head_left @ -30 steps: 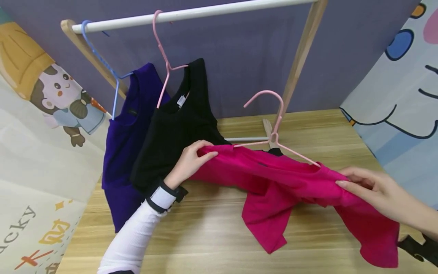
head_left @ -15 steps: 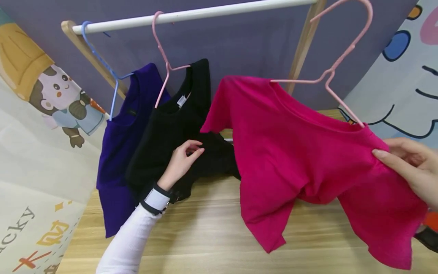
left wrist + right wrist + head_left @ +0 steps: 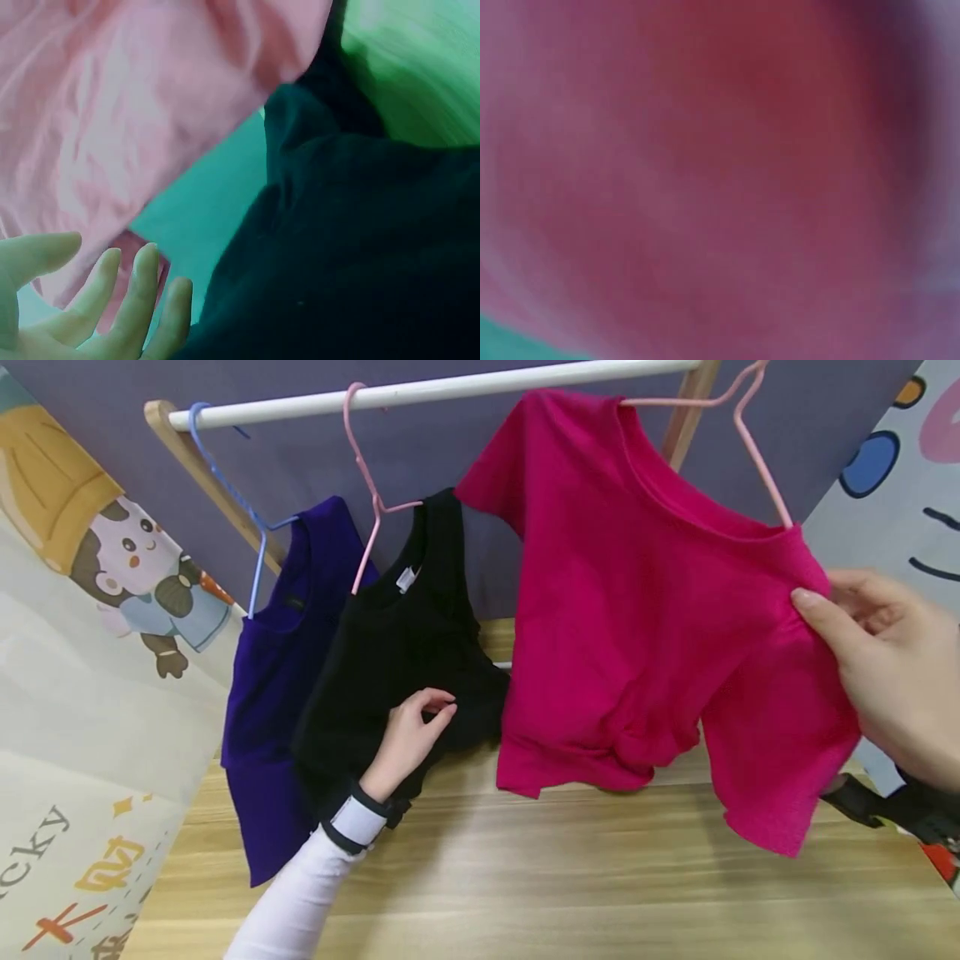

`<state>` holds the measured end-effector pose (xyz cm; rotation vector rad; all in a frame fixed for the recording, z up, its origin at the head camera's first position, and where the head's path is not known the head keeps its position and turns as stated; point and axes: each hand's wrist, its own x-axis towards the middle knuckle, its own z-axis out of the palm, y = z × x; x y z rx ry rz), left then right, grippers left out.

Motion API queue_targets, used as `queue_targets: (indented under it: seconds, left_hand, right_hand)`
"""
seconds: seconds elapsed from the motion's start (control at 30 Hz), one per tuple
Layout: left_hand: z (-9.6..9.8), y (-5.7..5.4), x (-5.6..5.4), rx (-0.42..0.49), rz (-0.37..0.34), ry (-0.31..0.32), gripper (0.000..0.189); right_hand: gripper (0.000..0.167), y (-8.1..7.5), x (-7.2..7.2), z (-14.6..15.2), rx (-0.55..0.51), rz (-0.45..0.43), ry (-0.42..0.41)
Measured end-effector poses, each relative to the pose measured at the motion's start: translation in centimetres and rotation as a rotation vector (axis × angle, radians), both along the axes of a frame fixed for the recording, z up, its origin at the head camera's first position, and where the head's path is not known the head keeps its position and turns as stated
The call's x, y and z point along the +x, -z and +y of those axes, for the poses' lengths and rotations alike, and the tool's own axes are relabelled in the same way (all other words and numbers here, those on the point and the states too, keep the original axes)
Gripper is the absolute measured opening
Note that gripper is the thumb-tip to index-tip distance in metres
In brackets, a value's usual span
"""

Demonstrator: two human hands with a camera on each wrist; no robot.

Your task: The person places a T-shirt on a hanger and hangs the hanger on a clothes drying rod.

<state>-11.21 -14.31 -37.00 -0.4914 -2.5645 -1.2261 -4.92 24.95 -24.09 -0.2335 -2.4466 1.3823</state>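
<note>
My right hand (image 3: 892,660) pinches the shoulder of a bright pink T-shirt (image 3: 660,585), which hangs from a pink hanger (image 3: 761,452). The hanger's hook runs out of the top of the head view. In front of the black top (image 3: 397,643), my left hand (image 3: 412,731) is loosely bent and holds nothing. The left wrist view shows its relaxed fingers (image 3: 139,292) apart from the cloth, between the pink shirt and the black top. Blurred pink cloth fills nearly all of the right wrist view.
A white rail (image 3: 450,389) on wooden posts crosses the top. On it hang the black top's pink hanger (image 3: 372,497) and a blue hanger (image 3: 255,518) with a purple top (image 3: 277,718). Below lies a wood-grain tabletop (image 3: 525,877). Printed cloths flank both sides.
My left hand has let go of the pink T-shirt's shoulder and drawn back slightly left. My right hand has lifted the shirt and its hanger up towards the rail.
</note>
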Motion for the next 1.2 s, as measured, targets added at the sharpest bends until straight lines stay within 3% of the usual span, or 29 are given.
queue_targets:
  seconds: [0.2,0.3,0.43,0.57,0.77,1.2]
  left_hand:
    - [0.9,0.2,0.8,-0.020,0.007,-0.057,0.011]
    - [1.6,0.5,1.3,-0.017,-0.020,-0.071,0.012]
    - [2.4,0.9,1.9,0.009,-0.046,-0.068,0.012]
    - [3.0,1.3,2.3,0.028,-0.053,-0.062,0.011]
    - [3.6,1.8,2.8,0.039,-0.066,-0.054,0.011]
    - [3.8,2.4,3.1,0.063,-0.071,-0.060,0.009]
  right_hand:
    - [0.034,-1.6,-1.5,-2.6,-0.228,0.096,-0.069]
    - [0.027,-1.4,-2.2,-3.7,-0.362,0.147,-0.116]
    - [0.015,-0.5,-3.3,-4.9,-0.404,0.193,-0.132]
    - [0.012,0.8,-4.4,-5.7,-0.306,0.213,-0.083]
    - [0.011,2.5,-5.4,-6.1,-0.292,0.200,-0.087]
    - [0.013,4.9,-6.1,-6.3,-0.163,0.179,-0.081]
